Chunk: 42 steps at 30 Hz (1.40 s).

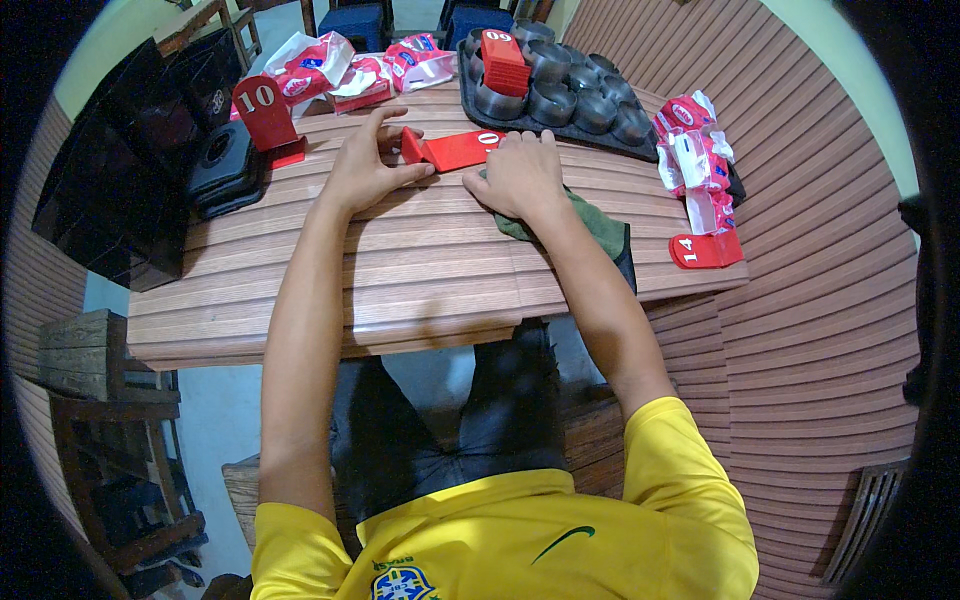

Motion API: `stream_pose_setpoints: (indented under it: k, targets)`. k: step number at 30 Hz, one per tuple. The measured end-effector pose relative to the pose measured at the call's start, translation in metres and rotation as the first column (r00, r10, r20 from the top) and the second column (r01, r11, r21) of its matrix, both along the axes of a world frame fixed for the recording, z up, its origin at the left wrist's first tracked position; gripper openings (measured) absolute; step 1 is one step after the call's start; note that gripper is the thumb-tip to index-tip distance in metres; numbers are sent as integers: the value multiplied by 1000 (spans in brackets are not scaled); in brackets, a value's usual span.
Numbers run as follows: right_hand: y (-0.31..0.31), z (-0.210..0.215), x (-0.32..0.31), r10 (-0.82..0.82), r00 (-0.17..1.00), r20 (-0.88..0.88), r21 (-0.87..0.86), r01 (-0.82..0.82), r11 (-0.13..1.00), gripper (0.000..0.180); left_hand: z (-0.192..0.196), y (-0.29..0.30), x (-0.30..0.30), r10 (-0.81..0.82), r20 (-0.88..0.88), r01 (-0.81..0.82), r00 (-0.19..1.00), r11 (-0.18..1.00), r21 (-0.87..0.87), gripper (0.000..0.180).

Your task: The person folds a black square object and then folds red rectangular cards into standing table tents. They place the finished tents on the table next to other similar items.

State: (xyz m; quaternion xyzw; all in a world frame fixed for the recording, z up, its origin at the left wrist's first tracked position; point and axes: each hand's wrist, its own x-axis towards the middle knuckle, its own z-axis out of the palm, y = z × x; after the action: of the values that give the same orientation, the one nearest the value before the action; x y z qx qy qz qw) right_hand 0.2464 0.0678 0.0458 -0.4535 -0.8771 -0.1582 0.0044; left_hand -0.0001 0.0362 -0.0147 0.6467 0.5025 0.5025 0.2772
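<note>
A red table-number stand with white digits lies on the wood-slatted table between my hands. My left hand curves round its bent foot, thumb on the near side and fingers on the far side, the index finger raised. Over the stand's right end, my right hand lies palm down with its fingers bent, covering part of the digits. A dark green cloth is bunched beneath that palm and wrist, trailing toward the table's near right edge. The right fingertips' grip on the cloth is partly hidden.
A second red stand stands upright beside a black box; another lies at the right edge. Red-and-white tissue packs line the back, more the right. A black tray carries dark cups and stacked red stands.
</note>
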Motion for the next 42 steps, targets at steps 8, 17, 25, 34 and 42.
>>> stream_pose_setpoints:
  k: [8, 17, 25, 34, 42]
  targets:
    - [-8, -14, -8, 394, 914, -90, 72, -389, 918, 62, -1, 2, 0, -16, 46, 17, 999, 1000, -4, 97]
    - [11, -14, 4, 144, 980, -139, -3, -146, 989, 71, 6, -2, 2, -13, 37, 14, 999, 1000, -16, 97]
    - [20, -20, 11, 119, 968, -220, -21, -127, 992, 80, 5, 1, 0, 3, -23, -3, 1000, 1000, 0, 97]
    - [5, -29, -8, 378, 867, -323, -35, -410, 911, 81, 3, 3, 0, -8, 19, 8, 1000, 1000, 7, 93]
    - [13, -33, -12, 394, 847, -356, 33, -410, 911, 77, 1, 4, 0, -74, 88, 74, 993, 997, -1, 88]
